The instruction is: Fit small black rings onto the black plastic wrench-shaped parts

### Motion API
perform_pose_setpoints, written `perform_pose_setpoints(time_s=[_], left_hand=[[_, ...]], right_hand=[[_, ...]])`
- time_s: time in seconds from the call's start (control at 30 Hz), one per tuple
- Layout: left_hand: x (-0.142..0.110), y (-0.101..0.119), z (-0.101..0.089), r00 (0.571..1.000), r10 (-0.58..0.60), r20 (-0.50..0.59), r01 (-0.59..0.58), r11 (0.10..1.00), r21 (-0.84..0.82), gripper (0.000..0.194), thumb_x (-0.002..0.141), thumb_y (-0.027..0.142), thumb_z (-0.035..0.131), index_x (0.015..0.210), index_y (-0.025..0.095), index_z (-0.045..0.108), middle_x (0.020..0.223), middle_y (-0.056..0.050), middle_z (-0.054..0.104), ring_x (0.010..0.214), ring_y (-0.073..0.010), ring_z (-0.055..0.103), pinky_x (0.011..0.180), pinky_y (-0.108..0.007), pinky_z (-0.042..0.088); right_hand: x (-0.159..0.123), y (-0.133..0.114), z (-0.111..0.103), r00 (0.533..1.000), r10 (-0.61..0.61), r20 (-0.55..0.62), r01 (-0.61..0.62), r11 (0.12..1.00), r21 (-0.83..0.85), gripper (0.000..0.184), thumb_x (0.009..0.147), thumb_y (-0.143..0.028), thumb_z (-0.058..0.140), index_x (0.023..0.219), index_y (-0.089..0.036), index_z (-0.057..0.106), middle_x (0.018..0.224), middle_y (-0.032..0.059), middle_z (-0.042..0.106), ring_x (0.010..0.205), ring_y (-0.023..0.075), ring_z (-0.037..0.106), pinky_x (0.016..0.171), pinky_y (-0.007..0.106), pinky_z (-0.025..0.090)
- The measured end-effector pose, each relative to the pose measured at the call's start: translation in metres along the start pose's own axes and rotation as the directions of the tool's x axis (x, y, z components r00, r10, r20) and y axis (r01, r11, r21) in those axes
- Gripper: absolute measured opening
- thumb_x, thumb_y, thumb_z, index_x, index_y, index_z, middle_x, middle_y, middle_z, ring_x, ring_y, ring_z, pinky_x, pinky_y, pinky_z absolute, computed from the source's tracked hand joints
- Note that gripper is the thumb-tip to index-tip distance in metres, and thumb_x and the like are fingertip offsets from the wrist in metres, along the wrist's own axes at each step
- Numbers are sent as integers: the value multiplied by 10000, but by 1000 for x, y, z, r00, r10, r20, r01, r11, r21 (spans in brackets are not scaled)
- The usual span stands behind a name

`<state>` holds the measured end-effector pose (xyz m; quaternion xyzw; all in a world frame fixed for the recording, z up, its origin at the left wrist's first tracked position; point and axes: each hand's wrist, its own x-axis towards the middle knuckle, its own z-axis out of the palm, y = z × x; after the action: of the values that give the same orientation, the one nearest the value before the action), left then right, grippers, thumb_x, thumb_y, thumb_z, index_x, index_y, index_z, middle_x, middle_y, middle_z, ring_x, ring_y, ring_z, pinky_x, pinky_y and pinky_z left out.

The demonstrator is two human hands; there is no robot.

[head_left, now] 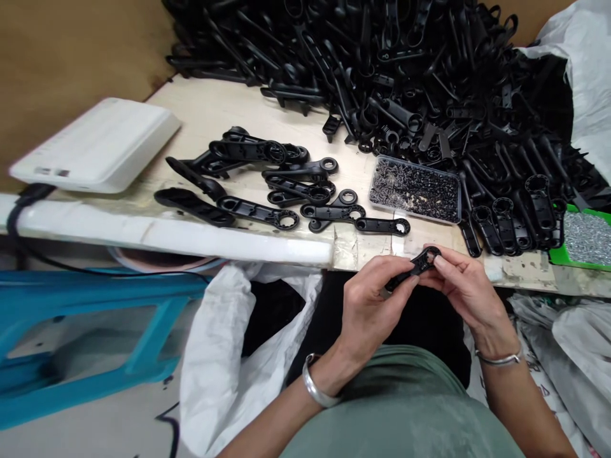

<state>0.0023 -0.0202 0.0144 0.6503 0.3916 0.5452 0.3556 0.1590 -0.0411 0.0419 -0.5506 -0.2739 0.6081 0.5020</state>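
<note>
A short black plastic arm with a ring at one end (414,266) is between my two hands, just in front of the bench edge. My left hand (375,299) pinches its plain end between thumb and fingers. At the ring end, the thumb and fingertips of my right hand (463,280) press on the rim; whether a small part sits under them I cannot tell. Similar black ringed arms (258,213) lie in a loose cluster on the bench to the left. Beyond my hands stands a clear box of tiny black parts (415,191).
A large heap of black plastic parts (363,63) covers the back of the bench. At the right is a green tray of small silvery pieces (587,238). A white box with a cable (95,146) stands left. Below are a blue stool (157,337) and an open white sack (214,369).
</note>
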Motion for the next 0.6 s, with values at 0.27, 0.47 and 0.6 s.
perform_pose_setpoints(time_s=[0.27, 0.47, 0.6], left_hand=[[-1, -1, 1, 997, 46, 54, -49, 998, 38, 163, 807, 101, 680, 929, 207, 676, 903, -14, 711, 822, -128, 688, 769, -230, 581], [1, -1, 3, 992, 98, 74, -102, 993, 60, 162, 826, 107, 658, 947, 215, 668, 900, -10, 695, 819, -120, 681, 755, -207, 573], [1, -1, 4, 967, 182, 177, -190, 981, 32, 204, 858, 167, 637, 1053, 227, 650, 1012, -37, 712, 908, -167, 696, 798, -268, 584]], right_hand=[[4, 6, 8, 996, -48, -78, 50, 999, 18, 410, 620, -302, 859, 965, -159, 691, 716, -24, 656, 556, 95, 603, 556, 210, 528], [5, 14, 14, 990, -111, -86, 111, 994, -4, 481, 707, -335, 789, 1130, -188, 615, 682, -56, 605, 583, 94, 594, 602, 209, 517], [-7, -4, -3, 984, -155, -88, 147, 985, -91, 538, 734, -377, 770, 1224, -240, 592, 776, -37, 604, 659, 131, 624, 661, 270, 557]])
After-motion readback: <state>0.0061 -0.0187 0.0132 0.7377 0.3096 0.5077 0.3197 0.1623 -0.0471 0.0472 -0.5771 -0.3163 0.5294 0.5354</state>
